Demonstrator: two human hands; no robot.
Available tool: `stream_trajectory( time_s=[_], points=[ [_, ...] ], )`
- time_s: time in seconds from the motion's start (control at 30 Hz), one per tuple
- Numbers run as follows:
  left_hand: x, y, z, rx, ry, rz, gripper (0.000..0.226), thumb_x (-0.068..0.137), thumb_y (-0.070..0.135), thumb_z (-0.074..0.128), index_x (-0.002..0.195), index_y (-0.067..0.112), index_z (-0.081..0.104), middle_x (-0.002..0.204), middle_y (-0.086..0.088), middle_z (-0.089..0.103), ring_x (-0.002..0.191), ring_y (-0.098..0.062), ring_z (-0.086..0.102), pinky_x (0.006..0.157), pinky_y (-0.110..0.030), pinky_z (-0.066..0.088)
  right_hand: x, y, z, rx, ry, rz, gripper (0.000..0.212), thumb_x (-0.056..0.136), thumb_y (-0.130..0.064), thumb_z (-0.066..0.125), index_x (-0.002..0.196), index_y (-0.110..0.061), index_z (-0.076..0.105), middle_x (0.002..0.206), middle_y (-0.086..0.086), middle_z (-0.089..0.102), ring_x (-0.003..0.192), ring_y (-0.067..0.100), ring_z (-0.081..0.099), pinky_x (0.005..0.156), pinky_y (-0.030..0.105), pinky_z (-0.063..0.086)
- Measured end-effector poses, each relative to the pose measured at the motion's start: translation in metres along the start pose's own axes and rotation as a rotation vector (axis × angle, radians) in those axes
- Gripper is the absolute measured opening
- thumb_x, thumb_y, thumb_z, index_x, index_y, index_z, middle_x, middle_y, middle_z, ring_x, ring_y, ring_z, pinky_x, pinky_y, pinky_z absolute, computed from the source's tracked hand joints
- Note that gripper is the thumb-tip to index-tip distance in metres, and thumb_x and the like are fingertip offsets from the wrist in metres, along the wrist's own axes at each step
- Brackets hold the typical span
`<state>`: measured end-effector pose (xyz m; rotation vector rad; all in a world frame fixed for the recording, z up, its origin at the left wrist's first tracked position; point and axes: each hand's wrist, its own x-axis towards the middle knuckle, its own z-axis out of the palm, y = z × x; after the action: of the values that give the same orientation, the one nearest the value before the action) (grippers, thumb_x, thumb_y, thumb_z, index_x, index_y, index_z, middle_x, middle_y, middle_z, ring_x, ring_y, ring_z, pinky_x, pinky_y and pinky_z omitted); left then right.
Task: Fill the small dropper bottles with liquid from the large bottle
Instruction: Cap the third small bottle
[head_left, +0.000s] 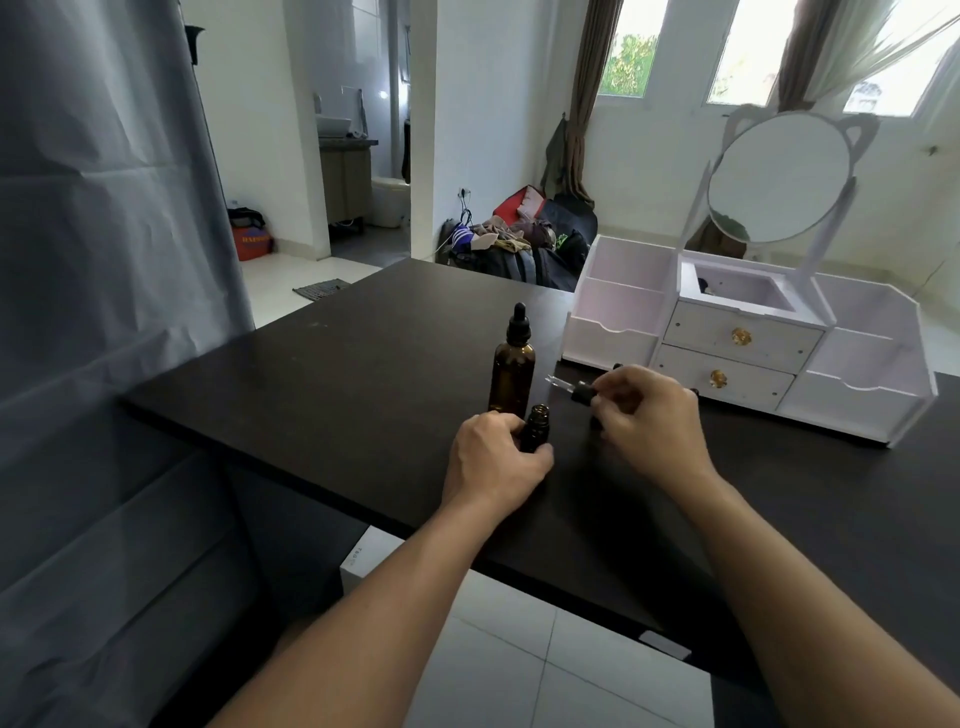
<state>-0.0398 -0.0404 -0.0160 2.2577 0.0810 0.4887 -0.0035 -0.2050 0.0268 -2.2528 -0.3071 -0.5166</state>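
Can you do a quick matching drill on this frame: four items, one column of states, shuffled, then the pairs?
Items
1. large amber bottle
2. small dropper bottle
3. dropper cap
4. white organizer

States
A. open-mouthed, gripped by the left hand
B. pinched in the right hand, glass tube pointing left
C. standing capped on the black table, untouched
D. drawers shut, round mirror on top

Pairs: 1-C, 2-A, 3-B, 4-D

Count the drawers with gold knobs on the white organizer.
2: an upper drawer and a lower drawer, stacked in the white organizer below the mirror.
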Motion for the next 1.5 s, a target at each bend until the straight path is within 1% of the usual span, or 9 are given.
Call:
stream_trajectory(
  time_s=[0.13, 0.23, 0.33, 0.5, 0.63, 0.93, 1.07, 1.2, 1.5],
  points=[
    [-0.003, 0.004, -0.004, -0.004, -0.015, 0.000, 0.017, 0.079, 0.037, 0.073, 0.080, 0.021, 0.069, 0.066, 0.010, 0.057, 0.069, -0.009, 0.056, 0.059, -0.021, 0.040, -0.006, 0.011, -0.001, 0.308, 0.005, 0.051, 0.023, 0.089, 0.000, 0.065, 0.094, -0.022, 0.071, 0.092, -0.002, 0.068, 0.084, 0.017, 0.070, 0.075, 0.038, 0.062],
    [-0.003, 0.006, -0.005, -0.002, -0.012, -0.017, 0.017, 0.078, 0.038, 0.074, 0.079, 0.023, 0.068, 0.062, 0.012, 0.054, 0.065, -0.006, 0.053, 0.053, -0.015, 0.034, -0.006, 0.011, -0.004, 0.457, 0.027, 0.043, 0.030, 0.091, 0.004, 0.061, 0.089, -0.025, 0.069, 0.096, 0.002, 0.067, 0.089, 0.019, 0.070, 0.075, 0.034, 0.061],
    [-0.003, 0.007, -0.005, 0.004, -0.005, -0.026, 0.017, 0.077, 0.038, 0.074, 0.075, 0.023, 0.066, 0.059, 0.012, 0.053, 0.062, -0.005, 0.051, 0.050, -0.010, 0.029, -0.008, 0.005, -0.006, 0.475, 0.073, -0.013, 0.020, 0.094, -0.002, 0.059, 0.095, -0.019, 0.069, 0.093, 0.003, 0.068, 0.085, 0.018, 0.068, 0.072, 0.029, 0.061],
    [-0.003, 0.008, -0.005, -0.005, -0.007, -0.029, 0.021, 0.078, 0.038, 0.074, 0.088, 0.019, 0.073, 0.063, 0.013, 0.055, 0.062, -0.002, 0.052, 0.051, -0.009, 0.030, -0.013, -0.003, -0.004, 0.378, 0.126, -0.097, 0.006, 0.093, -0.016, 0.063, 0.098, -0.017, 0.067, 0.084, -0.005, 0.066, 0.079, 0.021, 0.067, 0.068, 0.025, 0.055],
    [-0.003, 0.009, -0.005, -0.017, -0.014, -0.037, 0.021, 0.078, 0.039, 0.075, 0.087, 0.020, 0.072, 0.064, 0.012, 0.056, 0.062, -0.001, 0.052, 0.051, -0.012, 0.031, -0.016, -0.008, -0.001, 0.276, 0.173, -0.220, 0.002, 0.090, -0.020, 0.068, 0.091, -0.019, 0.069, 0.079, -0.009, 0.064, 0.074, 0.010, 0.063, 0.068, 0.022, 0.050],
    [-0.003, 0.009, -0.007, -0.025, -0.047, -0.055, 0.034, 0.082, 0.037, 0.073, 0.109, 0.017, 0.069, 0.091, 0.001, 0.066, 0.089, -0.015, 0.063, 0.073, -0.026, 0.051, -0.010, -0.023, -0.001, -0.050, 0.116, -0.500, 0.013, 0.090, -0.015, 0.069, 0.095, -0.004, 0.072, 0.086, 0.006, 0.065, 0.072, 0.014, 0.057, 0.064, 0.022, 0.048],
    [-0.004, 0.010, -0.007, -0.017, -0.055, -0.076, 0.039, 0.083, 0.037, 0.072, 0.115, 0.016, 0.067, 0.099, -0.001, 0.067, 0.092, -0.014, 0.062, 0.077, -0.027, 0.052, -0.001, -0.036, 0.002, -0.060, -0.024, -0.494, 0.016, 0.090, -0.007, 0.066, 0.106, -0.007, 0.072, 0.097, 0.007, 0.068, 0.084, 0.014, 0.061, 0.075, 0.021, 0.051],
    [-0.003, 0.011, -0.007, -0.027, -0.053, -0.070, 0.037, 0.083, 0.036, 0.073, 0.112, 0.015, 0.068, 0.102, -0.003, 0.066, 0.094, -0.016, 0.063, 0.079, -0.030, 0.054, 0.004, -0.044, 0.003, -0.087, -0.140, -0.453, 0.023, 0.091, 0.000, 0.062, 0.109, -0.010, 0.072, 0.105, 0.006, 0.071, 0.095, 0.019, 0.067, 0.086, 0.032, 0.057],
    [-0.003, 0.011, -0.007, -0.032, -0.053, -0.076, 0.031, 0.081, 0.037, 0.073, 0.105, 0.017, 0.072, 0.095, -0.002, 0.069, 0.091, -0.017, 0.064, 0.081, -0.034, 0.055, 0.003, -0.051, -0.004, -0.124, -0.264, -0.361, 0.032, 0.092, 0.006, 0.056, 0.113, -0.014, 0.070, 0.110, 0.004, 0.071, 0.103, 0.018, 0.066, 0.093, 0.029, 0.054]
  ],
)
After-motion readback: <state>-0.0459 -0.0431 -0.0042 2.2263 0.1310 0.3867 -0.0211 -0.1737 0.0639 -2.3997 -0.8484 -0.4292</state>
